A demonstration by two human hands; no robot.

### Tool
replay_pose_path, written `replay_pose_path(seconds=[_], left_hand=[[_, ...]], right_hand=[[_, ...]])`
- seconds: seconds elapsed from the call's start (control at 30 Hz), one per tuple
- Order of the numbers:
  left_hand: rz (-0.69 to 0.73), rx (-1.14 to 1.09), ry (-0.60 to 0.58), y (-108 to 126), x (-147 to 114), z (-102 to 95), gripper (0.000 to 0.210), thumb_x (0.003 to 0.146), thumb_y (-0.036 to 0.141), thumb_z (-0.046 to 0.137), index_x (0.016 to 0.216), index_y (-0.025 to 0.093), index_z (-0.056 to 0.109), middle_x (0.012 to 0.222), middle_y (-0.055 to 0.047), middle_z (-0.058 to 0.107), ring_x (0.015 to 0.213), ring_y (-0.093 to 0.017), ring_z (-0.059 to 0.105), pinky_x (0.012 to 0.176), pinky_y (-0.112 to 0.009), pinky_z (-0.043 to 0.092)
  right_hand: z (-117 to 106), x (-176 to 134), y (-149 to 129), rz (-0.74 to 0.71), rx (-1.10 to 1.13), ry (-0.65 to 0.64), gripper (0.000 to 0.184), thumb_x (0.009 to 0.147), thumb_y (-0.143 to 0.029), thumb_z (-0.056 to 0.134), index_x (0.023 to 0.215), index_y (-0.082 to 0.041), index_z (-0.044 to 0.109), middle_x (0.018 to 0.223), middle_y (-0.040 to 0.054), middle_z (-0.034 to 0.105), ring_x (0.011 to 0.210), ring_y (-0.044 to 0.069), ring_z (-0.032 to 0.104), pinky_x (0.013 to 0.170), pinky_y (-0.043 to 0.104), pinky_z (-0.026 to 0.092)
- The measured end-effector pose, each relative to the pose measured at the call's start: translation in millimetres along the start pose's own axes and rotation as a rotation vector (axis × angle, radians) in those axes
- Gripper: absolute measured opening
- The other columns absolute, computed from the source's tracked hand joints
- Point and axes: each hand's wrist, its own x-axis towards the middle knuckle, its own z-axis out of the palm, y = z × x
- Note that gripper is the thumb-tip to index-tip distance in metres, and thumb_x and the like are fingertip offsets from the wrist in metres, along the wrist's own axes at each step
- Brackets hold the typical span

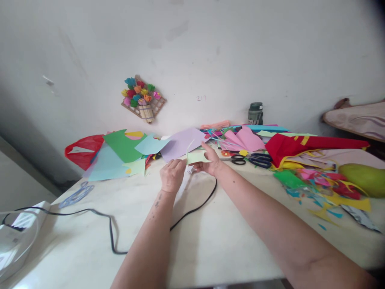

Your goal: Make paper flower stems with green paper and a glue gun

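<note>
A small piece of pale green paper (197, 157) is between my two hands above the table. My left hand (173, 175) is closed in a pinch at its left edge, where a thin pale strip (190, 147) sticks up. My right hand (211, 159) grips the paper's right side, thumb above and fingers beneath. Below the hands, a white object (189, 169) shows partly, its kind hidden. A lilac paper sheet (182, 143) lies just behind them. Black-handled scissors (237, 159) rest to the right of my right hand.
Green paper (124, 146) and other coloured sheets line the wall. A black cord (111, 235) crosses the table from a white power strip (33, 220). At right lie dark-blue-handled scissors (260, 160), red cloth (288, 146), paper scraps (323, 204) and a green fruit (363, 179). A bottle (255, 114) stands behind.
</note>
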Motion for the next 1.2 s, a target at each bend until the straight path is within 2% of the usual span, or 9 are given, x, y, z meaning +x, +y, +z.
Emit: replay_pose_path(seconds=[0.1,0.17,0.27,0.33,0.4,0.57,0.8,1.0,1.2], left_hand=[[-0.009,0.014,-0.081,-0.9,-1.0,3.1,0.016,0.056,0.008,0.068,0.061,0.023,0.066,0.069,-0.006,0.062,0.08,-0.017,0.055,0.07,-0.02,0.038],[-0.02,0.011,-0.11,-2.8,-1.0,5.0,0.016,0.056,0.009,0.068,0.062,0.023,0.067,0.073,-0.006,0.064,0.083,-0.017,0.056,0.073,-0.021,0.038],[-0.055,-0.028,-0.02,-8.7,0.8,6.0,0.017,0.056,0.009,0.067,0.067,0.022,0.067,0.075,-0.006,0.065,0.078,-0.016,0.058,0.071,-0.021,0.04],[-0.095,-0.031,0.08,-13.4,2.6,4.6,0.016,0.057,0.014,0.068,0.071,0.021,0.066,0.069,-0.004,0.064,0.065,-0.014,0.059,0.064,-0.022,0.043],[-0.18,-0.028,0.105,-16.6,3.8,1.8,0.013,0.06,0.024,0.067,0.071,0.017,0.064,0.059,-0.003,0.062,0.049,-0.012,0.056,0.055,-0.024,0.044],[-0.428,-0.139,-0.14,-15.7,1.3,-4.4,0.034,0.062,0.046,0.061,0.062,0.011,0.061,0.052,-0.006,0.058,0.041,-0.012,0.051,0.045,-0.025,0.043],[-0.44,-0.221,-0.32,-19.1,-2.1,-5.4,0.03,0.062,0.041,0.063,0.057,0.012,0.057,0.053,-0.004,0.057,0.044,-0.01,0.051,0.048,-0.024,0.044],[-0.463,-0.291,-0.384,-19.3,-2.1,-7.8,0.021,0.062,0.033,0.065,0.061,0.014,0.056,0.055,-0.003,0.057,0.048,-0.009,0.052,0.051,-0.023,0.043],[-0.449,-0.268,-0.411,-16.4,-2.2,-9.1,0.023,0.064,0.034,0.064,0.06,0.014,0.053,0.055,-0.001,0.056,0.049,-0.008,0.051,0.055,-0.023,0.043]], right_hand=[[-7.9,2.9,-4.1,0.167,-0.032,-0.055,0.028,0.073,-0.038,0.05,0.071,-0.011,0.058,0.056,0.0088,0.063,0.043,0.016,0.056,0.035,0.024,0.041],[-10.4,5.4,-3.9,0.159,-0.06,0.005,0.014,0.07,-0.026,0.057,0.073,-0.012,0.057,0.054,0.005,0.061,0.043,0.015,0.055,0.036,0.024,0.043],[-11.0,7.5,-1.9,0.103,-0.083,0.023,0.012,0.066,-0.022,0.062,0.073,-0.014,0.056,0.051,0.0025,0.06,0.041,0.015,0.054,0.037,0.028,0.045],[-10.2,7.5,-0.3,0.033,-0.096,0.014,0.012,0.065,-0.022,0.062,0.072,-0.014,0.056,0.051,0.0023,0.06,0.041,0.015,0.053,0.037,0.028,0.045],[-9.1,7.3,1.9,-0.035,-0.117,0.006,0.012,0.064,-0.023,0.063,0.07,-0.014,0.056,0.051,0.0023,0.06,0.042,0.015,0.053,0.036,0.027,0.043],[-7.0,9.7,9.2,-0.194,-0.132,-0.015,0.012,0.06,-0.024,0.066,0.066,-0.015,0.06,0.054,0.0011,0.061,0.047,0.013,0.054,0.044,0.024,0.044],[-6.6,12.6,13.6,-0.259,-0.145,-0.019,0.011,0.059,-0.023,0.067,0.064,-0.015,0.063,0.055,-0.0001,0.061,0.046,0.011,0.052,0.049,0.023,0.043],[-6.6,12.7,14.7,-0.301,-0.203,-0.028,0.013,0.062,-0.027,0.064,0.069,-0.016,0.063,0.059,-0.0005,0.061,0.049,0.011,0.052,0.051,0.024,0.043],[-8.6,15.5,16.9,-0.355,-0.335,-0.013,0.018,0.065,-0.032,0.061,0.069,-0.015,0.063,0.059,0.0003,0.062,0.054,0.013,0.054,0.058,0.027,0.044]])
